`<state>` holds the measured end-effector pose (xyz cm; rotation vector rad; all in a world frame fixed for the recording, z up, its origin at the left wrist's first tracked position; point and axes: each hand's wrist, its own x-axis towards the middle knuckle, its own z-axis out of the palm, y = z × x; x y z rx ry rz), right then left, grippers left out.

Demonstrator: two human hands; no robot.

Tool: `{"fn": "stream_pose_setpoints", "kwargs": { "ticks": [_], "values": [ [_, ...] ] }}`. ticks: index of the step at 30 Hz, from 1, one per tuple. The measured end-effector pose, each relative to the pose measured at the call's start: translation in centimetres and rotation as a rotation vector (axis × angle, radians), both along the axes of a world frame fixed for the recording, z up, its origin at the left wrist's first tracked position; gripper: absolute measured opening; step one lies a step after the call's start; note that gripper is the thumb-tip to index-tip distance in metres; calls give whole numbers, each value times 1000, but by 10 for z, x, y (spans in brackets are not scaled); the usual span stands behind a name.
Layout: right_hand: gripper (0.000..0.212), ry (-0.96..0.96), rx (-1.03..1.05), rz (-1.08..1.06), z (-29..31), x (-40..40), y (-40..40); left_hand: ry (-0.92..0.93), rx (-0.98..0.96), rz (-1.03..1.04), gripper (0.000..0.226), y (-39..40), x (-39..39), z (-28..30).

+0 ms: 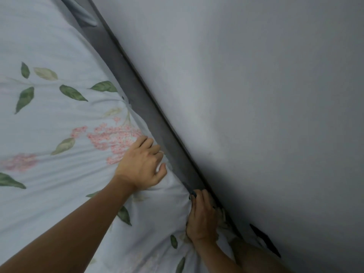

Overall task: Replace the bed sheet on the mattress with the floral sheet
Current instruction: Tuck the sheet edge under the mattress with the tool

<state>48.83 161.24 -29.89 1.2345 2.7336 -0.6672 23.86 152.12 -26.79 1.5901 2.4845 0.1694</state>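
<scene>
The floral sheet (59, 119), pale blue with green leaves and pink flower clusters, covers the mattress across the left half of the view. My left hand (140, 164) lies on the sheet at the mattress's edge, its fingers curled over that edge and bunching the cloth against the thumb. Lower down, my right hand (202, 217) grips a gathered fold of the sheet, with its fingertips down in the gap between mattress and bed rail. The fabric wrinkles toward both hands. No other sheet is visible.
A dark grey bed rail (141, 99) runs diagonally from the top left to the bottom right, tight against a pale wall (266, 95). A blue folded cloth (82, 12) lies in the gap at the top. A dark mark (264, 239) shows on the wall at lower right.
</scene>
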Motion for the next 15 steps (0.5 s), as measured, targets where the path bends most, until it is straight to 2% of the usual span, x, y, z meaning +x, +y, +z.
{"fn": "stream_pose_setpoints", "kwargs": {
  "ticks": [4, 6, 10, 11, 13, 15],
  "values": [
    [7, 84, -65, 26, 10, 3, 5, 30, 26, 0, 37, 1, 2, 2],
    [15, 123, -74, 21, 17, 2, 8, 36, 14, -11, 37, 3, 3, 6],
    [20, 166, -304, -57, 24, 7, 19, 62, -43, -65, 44, 6, -2, 12],
    [23, 183, -354, -106, 19, 4, 27, 62, -115, -90, 50, 11, -5, 16],
    [27, 259, -517, -350, -2, -12, 49, 85, -310, -141, 69, 23, -10, 26],
    [23, 345, -764, -556, -7, -38, 66, 134, -359, -198, 80, 28, -10, 38]
  ]
}}
